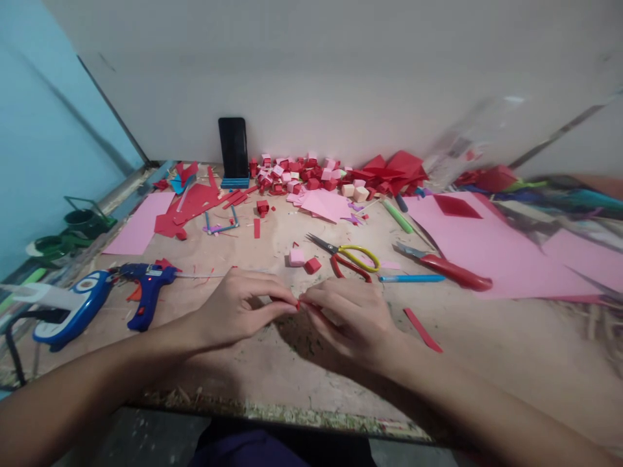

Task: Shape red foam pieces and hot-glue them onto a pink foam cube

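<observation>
My left hand (243, 305) and my right hand (348, 318) meet low over the middle of the worktable (511, 350), fingertips pinched together on a small red paper strip (304, 303). Only a sliver of the strip shows between the fingers. Just beyond the hands lie a pink paper cube (296, 257) and a red paper cube (312, 264). Scissors with yellow and red handles (348, 257) rest a little past my right hand. A loose red strip (422, 329) lies to the right of my right wrist.
A blue glue gun (146, 285) and a blue-white tool (73, 311) sit at left. A dark phone (233, 150) stands at the back beside a heap of red and pink cubes (296, 174). Red-handled cutters (448, 269), a blue pen (411, 278) and pink sheets (487, 246) lie at right.
</observation>
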Tool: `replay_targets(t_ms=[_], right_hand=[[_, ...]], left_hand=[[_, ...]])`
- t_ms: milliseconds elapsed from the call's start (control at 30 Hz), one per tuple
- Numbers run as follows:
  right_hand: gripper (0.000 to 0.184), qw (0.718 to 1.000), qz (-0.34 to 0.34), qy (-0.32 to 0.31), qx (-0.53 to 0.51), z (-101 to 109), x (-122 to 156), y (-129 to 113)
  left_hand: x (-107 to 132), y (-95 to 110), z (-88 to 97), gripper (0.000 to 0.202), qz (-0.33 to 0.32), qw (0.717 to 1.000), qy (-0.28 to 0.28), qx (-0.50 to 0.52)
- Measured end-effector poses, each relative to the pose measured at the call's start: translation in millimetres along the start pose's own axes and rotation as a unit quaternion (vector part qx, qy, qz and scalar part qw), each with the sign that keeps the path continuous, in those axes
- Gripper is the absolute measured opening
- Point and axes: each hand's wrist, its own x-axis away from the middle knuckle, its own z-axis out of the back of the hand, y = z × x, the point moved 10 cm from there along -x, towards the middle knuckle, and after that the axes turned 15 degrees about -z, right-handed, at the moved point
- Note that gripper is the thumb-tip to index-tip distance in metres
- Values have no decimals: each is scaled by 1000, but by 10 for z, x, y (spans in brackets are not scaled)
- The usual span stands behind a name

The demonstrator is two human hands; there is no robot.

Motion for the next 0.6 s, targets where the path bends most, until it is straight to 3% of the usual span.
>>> replay_targets(t_ms=[300,500,600], right_hand=[[16,1000,14,8,6,8,-5,-49],[2,999,-42,-1,26,-3,-37,13],[7,998,-51,-9,21,1,-48,12]], left_hand=[[-22,-17,27,5,5,1000,5,-23],[9,-71,-7,10,20,1000,-4,-4],[30,-118,-19,10,47,999,-10,4]])
